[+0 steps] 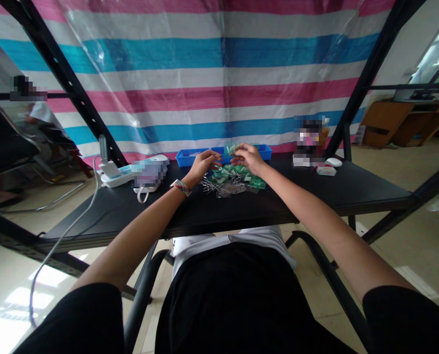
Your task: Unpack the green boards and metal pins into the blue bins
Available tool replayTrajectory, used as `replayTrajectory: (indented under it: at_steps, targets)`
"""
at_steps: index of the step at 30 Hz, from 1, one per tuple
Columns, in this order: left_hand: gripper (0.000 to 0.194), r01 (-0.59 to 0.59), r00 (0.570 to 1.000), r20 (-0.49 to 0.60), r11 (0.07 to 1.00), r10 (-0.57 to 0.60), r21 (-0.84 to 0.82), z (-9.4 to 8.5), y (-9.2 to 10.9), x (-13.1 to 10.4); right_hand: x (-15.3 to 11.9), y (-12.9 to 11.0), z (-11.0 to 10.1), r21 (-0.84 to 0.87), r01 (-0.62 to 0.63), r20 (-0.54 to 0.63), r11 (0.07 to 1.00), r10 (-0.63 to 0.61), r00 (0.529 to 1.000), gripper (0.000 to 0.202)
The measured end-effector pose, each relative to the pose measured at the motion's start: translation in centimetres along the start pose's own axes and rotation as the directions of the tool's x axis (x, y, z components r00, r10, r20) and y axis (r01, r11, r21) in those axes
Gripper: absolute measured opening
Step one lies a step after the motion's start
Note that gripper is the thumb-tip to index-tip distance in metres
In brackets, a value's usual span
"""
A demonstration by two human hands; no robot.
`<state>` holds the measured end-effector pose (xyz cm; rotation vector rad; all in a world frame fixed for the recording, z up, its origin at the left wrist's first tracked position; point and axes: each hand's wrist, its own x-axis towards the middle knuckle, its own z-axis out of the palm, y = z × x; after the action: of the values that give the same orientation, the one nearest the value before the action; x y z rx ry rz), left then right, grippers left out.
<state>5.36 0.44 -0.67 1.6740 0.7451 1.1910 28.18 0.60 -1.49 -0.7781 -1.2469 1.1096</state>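
Above a loose pile of green pieces my two hands face each other at the back of the black table. My right hand is closed in a pinch, with a small green-and-white piece at its fingertips. Fingers bent together, my left hand is just left of it; anything in those fingertips is too small to make out. Thin metal-looking pins stick out at the pile's left, and clear plastic lies at its front. Directly behind my hands are blue trays.
On the left of the table are a white power strip with a hanging cable and a blurred pouch-like item. At right are a small box and a white mouse-shaped object. A striped sheet hangs behind; a person sits far left.
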Motion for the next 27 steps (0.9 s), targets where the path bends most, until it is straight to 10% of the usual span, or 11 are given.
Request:
replayTrajectory:
  at_steps: [5,10,20,27]
  targets:
    - [0.02,-0.066,0.99,-0.102,0.959,0.098,0.275,-0.6,-1.0,0.6,3.1,0.4,-5.0,-0.25,0.152,-0.35,0.956,-0.236,0.907,0.024]
    - [0.021,0.029,0.963,-0.24,0.841,0.121,0.541,-1.3,-1.7,0.7,3.6,-0.4,-10.2,-0.843,0.134,-0.262,0.52,-0.616,0.743,0.029]
    - [0.042,0.013,1.0,0.004,0.602,-0.027,0.798,-2.3,-2.1,0.5,1.7,-0.5,-9.2,-0.999,-0.042,-0.032,-0.016,-0.385,0.922,0.036]
    - [0.06,-0.09,0.992,0.119,0.387,-0.052,0.918,-2.5,-2.9,0.8,1.9,-0.4,-8.1,-1.0,0.003,-0.001,0.011,-0.42,0.908,0.039]
